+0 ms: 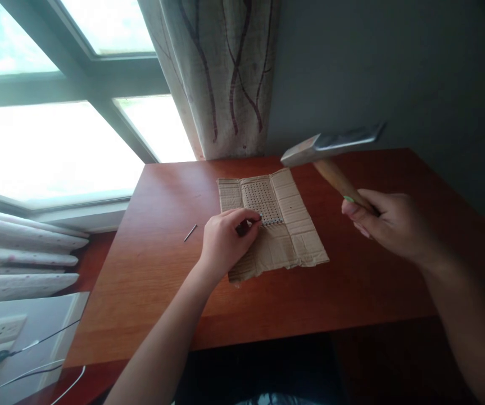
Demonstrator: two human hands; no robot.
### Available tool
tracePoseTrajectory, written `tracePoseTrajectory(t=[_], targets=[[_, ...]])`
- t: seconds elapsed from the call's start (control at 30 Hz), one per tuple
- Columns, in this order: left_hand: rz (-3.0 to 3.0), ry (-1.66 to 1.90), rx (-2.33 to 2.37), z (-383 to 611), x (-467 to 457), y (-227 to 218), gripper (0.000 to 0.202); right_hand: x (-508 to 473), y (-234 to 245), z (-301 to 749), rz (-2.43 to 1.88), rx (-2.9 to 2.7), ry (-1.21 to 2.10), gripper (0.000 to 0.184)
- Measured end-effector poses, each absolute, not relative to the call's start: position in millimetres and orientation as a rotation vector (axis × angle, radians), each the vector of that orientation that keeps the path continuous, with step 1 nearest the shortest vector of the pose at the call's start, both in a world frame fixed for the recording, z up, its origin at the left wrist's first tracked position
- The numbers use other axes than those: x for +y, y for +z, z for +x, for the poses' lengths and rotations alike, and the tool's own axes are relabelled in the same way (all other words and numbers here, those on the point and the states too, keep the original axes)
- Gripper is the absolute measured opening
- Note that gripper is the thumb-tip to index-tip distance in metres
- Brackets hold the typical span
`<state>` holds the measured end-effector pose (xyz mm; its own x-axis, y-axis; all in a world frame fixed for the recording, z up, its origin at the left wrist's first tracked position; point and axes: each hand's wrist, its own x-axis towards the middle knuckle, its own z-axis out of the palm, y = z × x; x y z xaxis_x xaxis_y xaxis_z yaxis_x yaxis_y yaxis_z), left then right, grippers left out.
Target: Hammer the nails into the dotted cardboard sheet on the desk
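A hammer with a metal head and wooden handle is raised above the right side of the table, its head slightly blurred. My right hand is wrapped around the handle. On the table lies a creased piece of cardboard with a grid of small dark holes in its middle. My left hand rests on the cardboard's left part, thumb and forefinger pinched at the lower left of the grid. Whatever the pinch holds is too small to make out. Small shiny bits line the grid's lower row. A loose nail lies left of my left hand.
The reddish-brown wooden table stands by a window and a patterned curtain. A dark wall rises behind it. At lower left are wall sockets with a plug and several cables.
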<state>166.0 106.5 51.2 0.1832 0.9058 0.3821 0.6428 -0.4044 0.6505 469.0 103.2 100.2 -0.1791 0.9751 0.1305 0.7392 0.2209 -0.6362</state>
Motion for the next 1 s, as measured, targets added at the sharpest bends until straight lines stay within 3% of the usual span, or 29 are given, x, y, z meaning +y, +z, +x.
tracePoseTrajectory(t=[0.23,1.0], targets=[[2.109,1.070,1.469,166,106,52,0.006,94,136,465,-1.528,-2.432,0.591,0.045],[2.099,0.993,1.514,166,107,52,0.005,89,141,444,-1.589,-2.461,0.632,0.049]])
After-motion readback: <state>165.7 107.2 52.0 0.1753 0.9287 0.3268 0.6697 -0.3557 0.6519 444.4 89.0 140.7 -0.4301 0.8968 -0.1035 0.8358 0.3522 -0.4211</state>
